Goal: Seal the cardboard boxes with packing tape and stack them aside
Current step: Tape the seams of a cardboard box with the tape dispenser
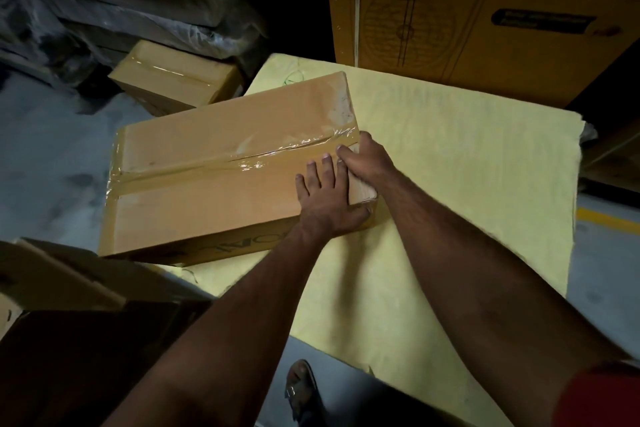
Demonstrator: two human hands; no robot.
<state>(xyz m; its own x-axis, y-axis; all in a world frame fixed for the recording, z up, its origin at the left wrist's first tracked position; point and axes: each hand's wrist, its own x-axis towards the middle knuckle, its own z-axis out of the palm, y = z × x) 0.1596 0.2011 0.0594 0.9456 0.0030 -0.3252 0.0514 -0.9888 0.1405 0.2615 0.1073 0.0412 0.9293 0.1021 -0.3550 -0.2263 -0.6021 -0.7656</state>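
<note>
left hand flat on taped box | right hand seemingly gripping its end | sealed box behind

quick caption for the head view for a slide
Both hands, left hand flat, right hand gripping the end, on a taped cardboard box atop a yellow sheet.

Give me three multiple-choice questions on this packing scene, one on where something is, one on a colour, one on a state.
1. Where does the taped box lie?
A. on the yellow sheet
B. inside a crate
C. on a shelf

2. What colour is the sleeve?
A. green
B. red
C. white

3. How is the left hand?
A. curled into a fist
B. hanging idle
C. fingers flat on the box top

Answers: 1 A, the box rests on the sheet; 2 B, red shows at the lower right; 3 C, straight fingers press the top beside the right hand.
</note>
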